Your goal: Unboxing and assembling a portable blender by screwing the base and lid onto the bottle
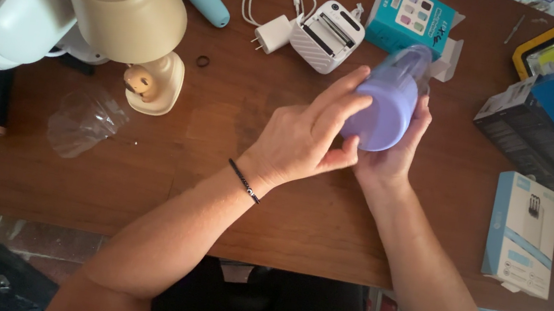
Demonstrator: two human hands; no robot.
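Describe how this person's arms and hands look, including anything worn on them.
Both forearms are bare, with no sleeves in view. The left hand has a thin dark beaded bracelet with one small pale bead around its wrist. The right hand shows no bracelet, watch or glove. No rings can be made out on the visible fingers.

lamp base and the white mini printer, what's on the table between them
In the head view, a small dark ring lies on the wooden table between the lamp base and the white mini printer; otherwise bare wood.
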